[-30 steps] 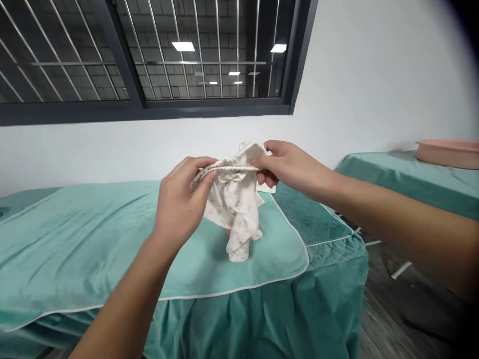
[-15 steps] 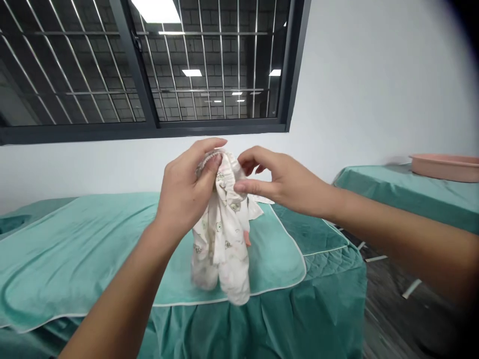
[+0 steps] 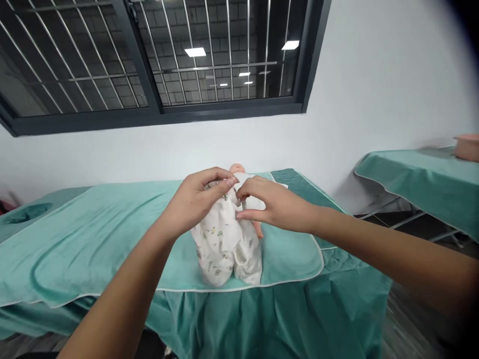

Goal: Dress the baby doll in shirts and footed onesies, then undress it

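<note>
A baby doll (image 3: 237, 168) lies on a teal towel (image 3: 93, 234) spread over a teal-covered table; only its head top and a bit of pink limb show. White printed baby trousers (image 3: 226, 247) cover its lower body, legs toward me. My left hand (image 3: 194, 202) pinches the waistband from the left. My right hand (image 3: 269, 204) pinches the same waistband from the right, thumb and fingers closed on the cloth.
A second teal-covered table (image 3: 419, 174) stands at the right with a pink basin (image 3: 467, 146) on it. A white wall with a dark barred window (image 3: 157, 60) runs behind. Dark floor (image 3: 404, 329) lies between the tables.
The trousers, held up in the air before, have come down onto the doll on the towel. Both hands dropped with them and stay pinched at the waistband.
</note>
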Demonstrator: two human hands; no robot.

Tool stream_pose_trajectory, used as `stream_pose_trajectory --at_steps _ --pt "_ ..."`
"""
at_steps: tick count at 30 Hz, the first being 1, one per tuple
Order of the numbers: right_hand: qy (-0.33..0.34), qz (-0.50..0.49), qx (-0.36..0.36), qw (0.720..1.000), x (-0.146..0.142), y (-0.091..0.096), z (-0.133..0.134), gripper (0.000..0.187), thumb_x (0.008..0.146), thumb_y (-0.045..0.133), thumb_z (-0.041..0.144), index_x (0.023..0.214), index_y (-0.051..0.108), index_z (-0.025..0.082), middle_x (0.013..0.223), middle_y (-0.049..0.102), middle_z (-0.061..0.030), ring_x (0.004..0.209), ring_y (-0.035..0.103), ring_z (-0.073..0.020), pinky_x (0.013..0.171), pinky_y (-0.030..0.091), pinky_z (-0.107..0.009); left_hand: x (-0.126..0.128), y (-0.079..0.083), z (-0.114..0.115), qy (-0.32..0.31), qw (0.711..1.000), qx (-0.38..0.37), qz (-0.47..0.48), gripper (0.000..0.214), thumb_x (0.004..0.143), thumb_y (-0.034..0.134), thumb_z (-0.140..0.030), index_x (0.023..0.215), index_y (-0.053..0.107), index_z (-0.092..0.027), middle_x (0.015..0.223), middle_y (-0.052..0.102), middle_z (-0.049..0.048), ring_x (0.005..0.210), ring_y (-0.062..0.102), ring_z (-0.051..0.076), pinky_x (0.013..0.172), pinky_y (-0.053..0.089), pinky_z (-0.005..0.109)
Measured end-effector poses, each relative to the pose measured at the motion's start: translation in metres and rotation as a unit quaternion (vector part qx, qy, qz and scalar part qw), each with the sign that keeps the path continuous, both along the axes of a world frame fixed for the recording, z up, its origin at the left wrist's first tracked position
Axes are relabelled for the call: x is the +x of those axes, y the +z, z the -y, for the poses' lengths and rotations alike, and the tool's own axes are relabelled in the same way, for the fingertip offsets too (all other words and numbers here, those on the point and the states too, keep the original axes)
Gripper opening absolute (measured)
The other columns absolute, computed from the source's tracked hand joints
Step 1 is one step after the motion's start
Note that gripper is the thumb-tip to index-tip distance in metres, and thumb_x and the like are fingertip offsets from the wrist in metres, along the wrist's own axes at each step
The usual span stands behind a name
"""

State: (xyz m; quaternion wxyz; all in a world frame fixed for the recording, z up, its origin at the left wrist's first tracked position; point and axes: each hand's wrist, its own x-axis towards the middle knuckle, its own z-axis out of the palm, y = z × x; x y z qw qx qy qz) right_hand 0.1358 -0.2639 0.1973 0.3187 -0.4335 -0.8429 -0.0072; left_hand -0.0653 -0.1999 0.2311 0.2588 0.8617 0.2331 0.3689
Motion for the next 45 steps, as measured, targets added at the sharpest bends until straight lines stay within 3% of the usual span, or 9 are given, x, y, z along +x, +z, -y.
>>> stream_pose_trajectory --at_steps 4,10,14,19,23,29,35,39,45 --pt "0.028 -0.084 -0.126 0.988 -0.005 -0.014 -0.013 0.013 0.087 0.063 0.032 0.082 0.057 0.022 0.091 0.063 -0.0012 0.088 0.057 -0.0181 0.082 0.043 -0.033 -0.008 -0.008 -0.008 0.0 0.997 -0.033 -0.072 0.031 0.087 0.059 -0.049 0.091 0.072 -0.021 0.09 0.072 0.0011 0.085 0.063 0.018 0.073 0.046 0.026" --pt "0.042 -0.176 -0.168 0.969 0.0 -0.009 -0.016 0.012 0.085 0.059 0.025 0.078 0.05 0.021 0.08 0.052 0.0026 0.074 0.048 -0.0128 0.068 0.038 -0.026 -0.015 -0.013 -0.016 -0.036 0.985 -0.005 -0.167 0.032 0.081 0.064 -0.054 0.093 0.074 -0.025 0.096 0.069 0.0021 0.088 0.063 0.02 0.074 0.048 0.028" --pt "0.07 -0.251 -0.214 0.941 0.003 -0.003 -0.011 0.027 0.083 0.068 0.041 0.09 0.05 0.022 0.074 0.049 0.0051 0.064 0.043 -0.0101 0.059 0.033 -0.023 -0.013 -0.02 -0.015 -0.044 0.998 -0.028 -0.046 0.031 0.086 0.06 -0.049 0.084 0.071 -0.021 0.1 0.067 0.0053 0.092 0.062 0.019 0.079 0.05 0.03" --pt "0.092 -0.251 -0.302 0.915 0.008 0.002 -0.003 0.036 0.08 0.07 0.05 0.092 0.052 0.022 0.072 0.051 0.0055 0.06 0.045 -0.0094 0.054 0.032 -0.021 -0.001 -0.029 -0.006 -0.055 0.963 -0.227 0.131 0.035 0.087 0.058 -0.055 0.085 0.059 -0.02 0.069 0.058 -0.0013 0.055 0.051 0.011 0.05 0.042 0.023" --pt "0.058 -0.251 -0.256 0.932 0.016 0.003 -0.006 0.034 0.076 0.075 0.047 0.076 0.056 0.019 0.072 0.05 0.0042 0.063 0.046 -0.0094 0.055 0.034 -0.021 0.01 -0.037 -0.003 -0.105 0.934 -0.321 0.117 0.039 0.086 0.057 -0.058 0.087 0.06 -0.019 0.078 0.064 0.0016 0.064 0.058 0.013 0.055 0.046 0.024" --pt "0.031 -0.345 -0.208 0.915 0.031 -0.01 -0.012 0.033 0.077 0.074 0.047 0.078 0.059 0.018 0.071 0.052 0.0039 0.062 0.048 -0.0093 0.057 0.036 -0.022 0.016 -0.05 -0.017 -0.213 0.899 -0.364 -0.116 0.037 0.07 0.08 -0.041 0.096 0.07 -0.016 0.095 0.072 0.0069 0.089 0.067 0.023 0.075 0.053 0.033" --pt "0.076 -0.226 -0.389 0.89 0.036 -0.026 -0.014 0.036 0.076 0.075 0.049 0.091 0.07 0.017 0.084 0.067 -0.0011 0.075 0.061 -0.0148 0.064 0.046 -0.024 0.033 -0.066 -0.031 -0.194 0.891 -0.402 0.081 0.031 0.076 0.075 -0.039 0.094 0.066 -0.016 0.086 0.068 0.0031 0.076 0.065 0.016 0.066 0.049 0.026" --pt "0.075 -0.289 -0.355 0.886 0.036 -0.029 -0.02 0.035 0.08 0.07 0.051 0.088 0.073 0.017 0.088 0.072 -0.0031 0.08 0.066 -0.0171 0.072 0.05 -0.026 0.042 -0.078 -0.033 -0.221 0.865 -0.439 0.098 0.038 0.077 0.073 -0.046 0.095 0.066 -0.013 0.075 0.066 0.0036 0.065 0.062 0.014 0.067 0.049 0.028" --pt "0.077 -0.529 -0.298 0.791 0.036 -0.042 -0.031 0.04 0.083 0.067 0.054 0.101 0.07 0.019 0.086 0.074 -0.0047 0.072 0.067 -0.0179 0.066 0.052 -0.028 0.042 -0.098 -0.031 -0.299 0.831 -0.469 -0.033 0.029 0.066 0.084 -0.03 0.081 0.07 -0.01 0.065 0.065 0.005 0.058 0.058 0.014 0.06 0.047 0.028"
